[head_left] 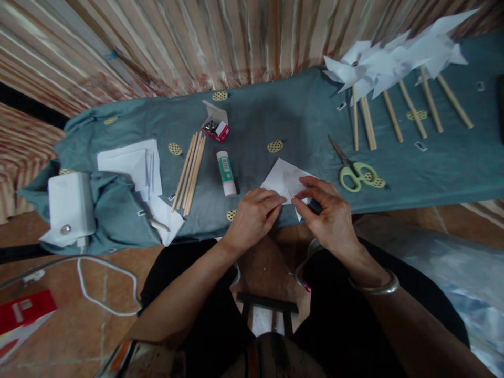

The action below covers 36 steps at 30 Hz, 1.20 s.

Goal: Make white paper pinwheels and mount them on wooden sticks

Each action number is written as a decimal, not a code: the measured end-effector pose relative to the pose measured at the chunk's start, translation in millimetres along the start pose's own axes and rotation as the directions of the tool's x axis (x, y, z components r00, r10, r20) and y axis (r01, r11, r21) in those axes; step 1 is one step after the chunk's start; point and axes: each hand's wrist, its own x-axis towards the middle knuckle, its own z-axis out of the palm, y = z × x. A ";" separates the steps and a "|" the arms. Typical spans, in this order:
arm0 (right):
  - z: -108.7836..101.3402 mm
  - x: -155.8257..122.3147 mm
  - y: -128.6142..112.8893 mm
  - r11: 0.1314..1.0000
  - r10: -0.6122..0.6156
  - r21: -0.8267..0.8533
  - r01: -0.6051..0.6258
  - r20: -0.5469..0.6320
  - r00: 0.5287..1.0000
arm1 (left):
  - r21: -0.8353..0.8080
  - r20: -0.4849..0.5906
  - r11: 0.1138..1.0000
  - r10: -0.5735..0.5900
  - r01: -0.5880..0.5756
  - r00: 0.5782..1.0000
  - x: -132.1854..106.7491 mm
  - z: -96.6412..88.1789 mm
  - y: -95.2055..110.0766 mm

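Observation:
A white sheet of paper (282, 176) lies at the front edge of the cloth-covered table, between my two hands. My left hand (254, 215) pinches its near left edge with thumb and fingertips. On the right, my right hand (328, 212) has thumb and index finger closed on the paper near its middle, the other fingers curled. Part of the sheet is hidden under my fingers, and a small corner hangs below. Green-handled scissors (356, 173) rest to the right, blades pointing away. A glue stick (226, 173) lies left of the paper.
Paper pinwheels on sticks (388, 65) lie at the back right. Behind the glue stick sits an open small box of metal pieces (216, 126). Several wooden sticks (189, 173), white paper sheets (132, 168) and a white device (71, 205) with a cable are on the left.

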 end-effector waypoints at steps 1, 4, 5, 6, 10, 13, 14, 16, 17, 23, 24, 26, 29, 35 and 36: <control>-0.2 -0.2 -0.5 1.000 -0.003 -0.003 0.003 0.002 1.000 | 0.003 0.001 1.000 -0.005 0.005 1.000 -0.1 0.1 0.1; -0.8 -0.9 -2.3 1.000 -0.018 -0.022 0.018 0.000 1.000 | -0.003 0.006 1.000 -0.010 0.010 1.000 -0.4 0.5 0.1; -0.8 -1.2 -2.8 0.999 -0.025 -0.030 0.025 -0.001 1.000 | -0.005 0.006 1.000 -0.009 0.009 1.000 -0.5 0.6 0.1; -0.8 -1.4 -3.1 0.999 -0.033 -0.035 0.033 0.001 0.999 | -0.007 0.004 1.000 -0.006 0.006 1.000 -0.6 0.6 0.1; 0.3 -2.2 -2.8 0.996 -0.081 -0.041 0.081 0.018 0.997 | 0.007 -0.005 1.000 0.015 -0.015 1.000 -0.2 0.4 0.3; 1.2 -2.4 -1.4 0.987 -0.145 -0.066 0.147 0.029 0.989 | 0.017 0.005 1.000 0.010 -0.010 1.000 0.8 0.4 0.4; 1.4 -2.5 -1.0 0.983 -0.162 -0.078 0.165 0.037 0.986 | 0.018 0.007 1.000 0.008 -0.008 1.000 1.0 0.5 0.4; 1.7 -2.5 -0.4 0.980 -0.173 -0.091 0.178 0.061 0.983 | 0.020 0.009 1.000 0.005 -0.005 1.000 1.3 0.8 0.4; 1.7 -2.6 -0.2 0.981 -0.167 -0.089 0.173 0.072 0.983 | 0.019 0.013 1.000 0.003 -0.003 1.000 1.4 0.8 0.4; 3.1 -2.1 0.2 0.987 -0.144 -0.051 0.149 0.092 0.985 | 0.016 0.025 1.000 -0.011 0.010 1.000 0.9 0.9 0.4; 3.5 -1.8 0.2 0.987 -0.148 -0.050 0.153 0.090 0.985 | 0.016 0.024 1.000 -0.009 0.009 1.000 0.9 0.9 0.5; 4.3 -1.3 0.4 0.987 -0.148 -0.045 0.152 0.091 0.985 | 0.015 0.028 1.000 -0.014 0.013 1.000 0.9 0.7 0.7; 5.7 -1.5 1.3 0.988 -0.144 -0.042 0.149 0.098 0.985 | 0.017 0.039 1.000 -0.027 0.027 0.999 0.8 0.4 1.1; 9.4 -5.8 2.8 0.980 -0.159 -0.106 0.168 0.089 0.983 | 0.061 0.022 0.998 -0.010 0.009 1.000 -0.5 2.2 0.9; 10.1 -6.5 2.7 0.980 -0.152 -0.113 0.161 0.084 0.985 | 0.071 0.022 0.997 -0.005 0.003 1.000 -0.7 2.7 0.8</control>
